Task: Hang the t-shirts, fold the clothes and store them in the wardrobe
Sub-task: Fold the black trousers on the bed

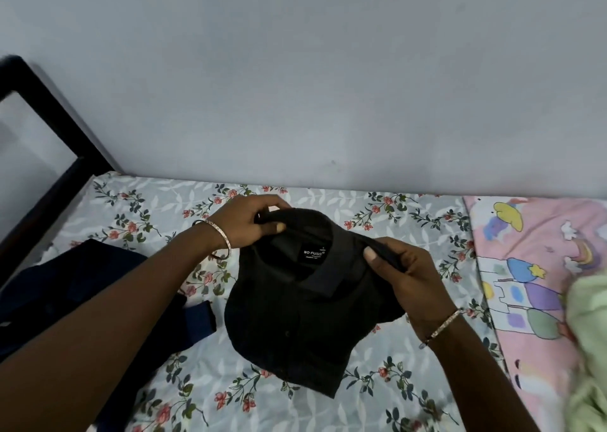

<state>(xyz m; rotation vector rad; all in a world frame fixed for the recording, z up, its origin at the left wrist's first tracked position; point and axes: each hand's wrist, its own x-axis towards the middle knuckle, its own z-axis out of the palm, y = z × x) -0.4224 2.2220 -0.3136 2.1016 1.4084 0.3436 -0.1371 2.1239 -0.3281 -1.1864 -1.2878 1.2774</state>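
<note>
Nearest you, your left forearm crosses a navy garment point(82, 293) lying on the bed point(377, 395). Between your hands hangs the black shirt point(295, 326), folded, collar up with its label showing, its lower edge at or just above the floral sheet; contact is unclear. Your right hand point(410, 283) has its grip closed on the shirt's right shoulder, thumb on top. Your left hand point(249, 223), farther off, pinches the left shoulder the same way. At the right lie a pink cartoon blanket point(532, 267) and a pale green cloth point(588, 349). Beyond stands the wall point(312, 86).
</note>
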